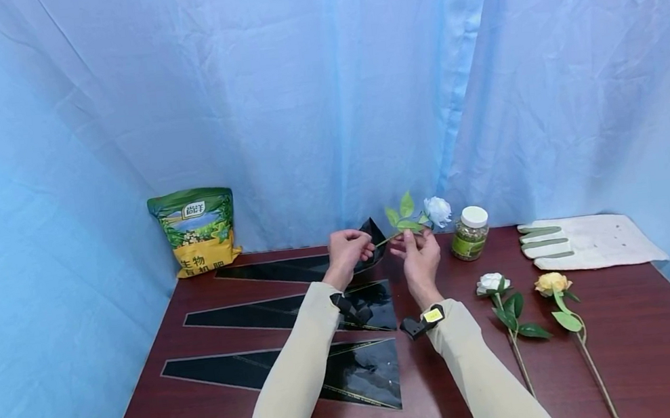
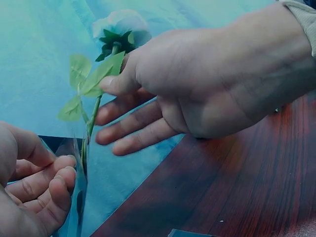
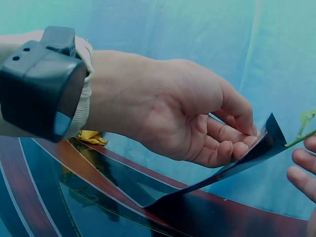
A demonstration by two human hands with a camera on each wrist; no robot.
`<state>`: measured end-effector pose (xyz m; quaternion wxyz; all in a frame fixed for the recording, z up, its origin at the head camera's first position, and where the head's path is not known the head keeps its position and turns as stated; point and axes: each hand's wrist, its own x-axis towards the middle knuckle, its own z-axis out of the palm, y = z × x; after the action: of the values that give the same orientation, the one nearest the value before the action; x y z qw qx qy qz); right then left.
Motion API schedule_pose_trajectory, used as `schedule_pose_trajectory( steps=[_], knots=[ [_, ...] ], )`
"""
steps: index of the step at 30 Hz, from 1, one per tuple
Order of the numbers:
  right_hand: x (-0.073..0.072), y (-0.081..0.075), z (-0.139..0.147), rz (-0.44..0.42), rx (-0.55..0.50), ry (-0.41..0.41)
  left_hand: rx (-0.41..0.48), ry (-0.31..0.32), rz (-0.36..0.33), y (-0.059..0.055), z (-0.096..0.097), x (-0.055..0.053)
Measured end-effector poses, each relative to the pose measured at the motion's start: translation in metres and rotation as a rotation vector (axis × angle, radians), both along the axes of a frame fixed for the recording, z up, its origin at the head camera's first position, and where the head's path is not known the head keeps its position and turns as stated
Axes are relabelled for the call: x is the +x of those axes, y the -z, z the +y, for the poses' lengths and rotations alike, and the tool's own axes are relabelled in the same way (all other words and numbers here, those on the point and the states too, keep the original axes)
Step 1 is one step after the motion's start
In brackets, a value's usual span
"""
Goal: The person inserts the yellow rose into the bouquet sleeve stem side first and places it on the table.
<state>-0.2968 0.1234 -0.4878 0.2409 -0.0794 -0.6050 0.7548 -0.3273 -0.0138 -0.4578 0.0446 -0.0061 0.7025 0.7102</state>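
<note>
My left hand (image 1: 347, 255) pinches the open edge of a tapered black flower sleeve (image 3: 256, 154), lifting that wide end off the table. In my right hand (image 1: 421, 258) is an artificial light-blue rose (image 1: 438, 212), pinched by the stem and a leaf just below the bloom. Its other fingers spread loosely in the left wrist view. The stem (image 2: 90, 121) slants down into the sleeve mouth, and its lower end is hidden there. Two more black sleeves (image 1: 376, 307) lie flat nearer me, partly covered by my left arm.
Right of my hands stands a white-lidded jar (image 1: 471, 234). A white rose (image 1: 492, 282) and a yellow rose (image 1: 552, 283) lie on the right, before a pair of gloves (image 1: 602, 242). A green and yellow fertilizer bag (image 1: 199, 233) stands back left. Blue curtains enclose the dark red table (image 1: 452, 387).
</note>
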Motion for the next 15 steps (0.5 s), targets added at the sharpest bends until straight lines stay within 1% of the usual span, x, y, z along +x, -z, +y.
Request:
schedule_pose_trajectory(
  steps=[7, 15],
  knots=[
    [-0.0011, 0.0017, -0.0019, -0.046, 0.062, -0.04, 0.004, 0.004, 0.006, -0.0035, 0.0005, -0.0007],
    [0.0002, 0.0059, -0.0036, -0.098, 0.053, -0.132, 0.007, 0.003, 0.017, -0.0066, 0.0008, -0.0007]
  ],
)
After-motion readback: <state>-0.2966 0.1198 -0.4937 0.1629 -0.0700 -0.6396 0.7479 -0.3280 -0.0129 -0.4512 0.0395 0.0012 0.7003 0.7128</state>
